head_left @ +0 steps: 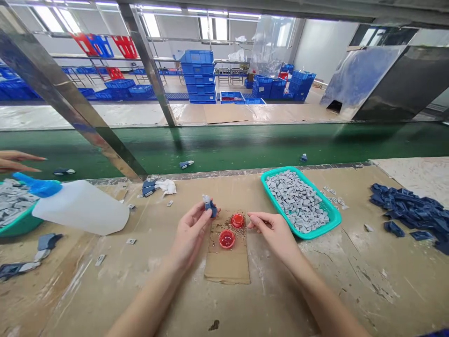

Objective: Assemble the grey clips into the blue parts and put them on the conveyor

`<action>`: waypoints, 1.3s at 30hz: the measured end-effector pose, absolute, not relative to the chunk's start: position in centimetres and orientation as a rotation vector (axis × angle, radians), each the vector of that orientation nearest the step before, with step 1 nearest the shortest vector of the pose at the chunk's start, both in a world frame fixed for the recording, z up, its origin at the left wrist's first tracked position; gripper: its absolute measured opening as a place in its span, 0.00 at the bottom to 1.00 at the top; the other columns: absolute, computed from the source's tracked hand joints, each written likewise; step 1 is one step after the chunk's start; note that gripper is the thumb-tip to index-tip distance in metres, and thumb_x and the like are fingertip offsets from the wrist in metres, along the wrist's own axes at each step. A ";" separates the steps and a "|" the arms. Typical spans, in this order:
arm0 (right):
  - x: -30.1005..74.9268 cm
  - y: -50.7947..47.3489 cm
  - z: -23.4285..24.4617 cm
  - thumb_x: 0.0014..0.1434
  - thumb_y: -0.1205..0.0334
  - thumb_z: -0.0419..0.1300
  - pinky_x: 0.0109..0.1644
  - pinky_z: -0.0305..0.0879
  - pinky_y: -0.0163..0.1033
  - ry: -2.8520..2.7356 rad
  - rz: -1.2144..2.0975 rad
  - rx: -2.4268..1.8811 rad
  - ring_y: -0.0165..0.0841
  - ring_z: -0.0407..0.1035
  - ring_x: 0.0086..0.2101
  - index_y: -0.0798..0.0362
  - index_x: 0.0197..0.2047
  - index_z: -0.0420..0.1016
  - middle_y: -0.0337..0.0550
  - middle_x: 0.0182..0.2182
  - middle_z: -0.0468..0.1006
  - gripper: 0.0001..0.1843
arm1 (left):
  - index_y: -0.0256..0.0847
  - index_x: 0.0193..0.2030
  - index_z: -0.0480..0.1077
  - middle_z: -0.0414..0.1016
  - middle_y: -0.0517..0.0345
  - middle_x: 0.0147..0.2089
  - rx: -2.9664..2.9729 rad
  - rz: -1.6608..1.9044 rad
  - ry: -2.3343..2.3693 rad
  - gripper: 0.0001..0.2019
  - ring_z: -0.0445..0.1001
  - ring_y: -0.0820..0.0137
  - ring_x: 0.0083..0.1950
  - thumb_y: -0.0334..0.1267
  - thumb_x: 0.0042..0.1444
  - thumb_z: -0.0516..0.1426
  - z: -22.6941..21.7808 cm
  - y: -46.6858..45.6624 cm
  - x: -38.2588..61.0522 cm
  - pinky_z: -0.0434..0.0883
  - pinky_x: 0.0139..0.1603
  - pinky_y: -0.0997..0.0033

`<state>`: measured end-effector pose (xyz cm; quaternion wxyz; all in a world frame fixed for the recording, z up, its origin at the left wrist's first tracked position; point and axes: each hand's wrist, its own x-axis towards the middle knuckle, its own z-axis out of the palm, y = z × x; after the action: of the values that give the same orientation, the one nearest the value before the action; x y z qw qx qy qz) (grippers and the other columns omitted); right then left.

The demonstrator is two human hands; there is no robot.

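My left hand (192, 228) is closed around a small dark blue plastic part with a light grey piece (209, 205) at its top, held just above the table. Right of it, my right hand (271, 229) has thumb and fingers pinched together; whatever they hold is too small to make out. Between the hands lies a strip of cardboard (227, 271). On it stand two small red cups, one nearer me (227, 239) with dark red liquid inside, the other farther back (237, 220), close to my right fingertips. Brown specks surround the cups.
A teal basket (335, 220) full of grey pieces stands right. Dark blue parts (414, 206) are heaped beyond it. At left are a white bottle (84, 208) with blue cap and another person's hand (17, 161). A green conveyor belt (224, 142) carries several parts behind.
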<state>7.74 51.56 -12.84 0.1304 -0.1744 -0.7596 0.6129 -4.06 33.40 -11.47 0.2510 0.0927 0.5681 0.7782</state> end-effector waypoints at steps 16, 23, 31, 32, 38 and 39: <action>6.6 49.9 -13.2 0.53 0.49 0.65 0.30 0.64 0.35 -1.992 1.939 -0.618 0.36 0.72 0.30 0.57 0.33 0.79 0.47 0.30 0.80 0.17 | 0.40 0.49 0.71 0.76 0.50 0.51 0.374 2.037 1.669 0.17 0.74 0.65 0.53 0.39 0.52 0.63 -12.2 33.7 -3.4 0.67 0.57 0.68; 6.0 49.6 -13.8 0.51 0.49 0.68 0.37 0.68 0.40 -1.926 1.927 -0.659 0.38 0.73 0.31 0.58 0.31 0.77 0.49 0.29 0.80 0.18 | 0.39 0.46 0.70 0.76 0.50 0.49 0.414 2.048 1.662 0.17 0.74 0.64 0.52 0.37 0.50 0.64 -12.3 33.8 -3.3 0.68 0.57 0.67; 5.9 49.7 -13.8 0.48 0.49 0.70 0.35 0.65 0.37 -1.880 1.966 -0.698 0.36 0.71 0.29 0.57 0.28 0.76 0.47 0.27 0.79 0.18 | 0.38 0.37 0.68 0.79 0.54 0.38 0.377 2.068 1.721 0.18 0.78 0.66 0.40 0.33 0.39 0.69 -13.1 33.7 -3.4 0.76 0.44 0.67; 6.0 49.7 -13.7 0.47 0.49 0.70 0.34 0.64 0.36 -1.850 2.004 -0.711 0.34 0.70 0.29 0.57 0.28 0.76 0.46 0.27 0.79 0.18 | 0.38 0.37 0.69 0.78 0.55 0.37 0.368 2.076 1.741 0.19 0.78 0.67 0.39 0.33 0.38 0.70 -13.1 33.6 -3.4 0.77 0.42 0.68; 6.9 49.3 -11.9 0.49 0.53 0.70 0.30 0.57 0.31 -1.614 2.297 -0.653 0.28 0.63 0.27 0.55 0.28 0.76 0.40 0.26 0.75 0.14 | 0.39 0.37 0.70 0.78 0.58 0.35 0.352 2.106 1.786 0.19 0.79 0.68 0.35 0.31 0.38 0.69 -12.7 33.6 -2.6 0.77 0.38 0.72; 7.0 49.1 -11.7 0.50 0.53 0.70 0.30 0.56 0.31 -1.595 2.323 -0.630 0.28 0.62 0.27 0.55 0.29 0.76 0.39 0.26 0.75 0.14 | 0.39 0.37 0.70 0.78 0.59 0.34 0.350 2.104 1.781 0.19 0.79 0.68 0.35 0.31 0.38 0.69 -12.6 33.7 -2.4 0.77 0.37 0.72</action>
<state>7.01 49.13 -11.65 0.1268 -0.2164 -0.5479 0.7981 -2.36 33.69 -12.55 0.1803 0.1239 0.6305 0.7447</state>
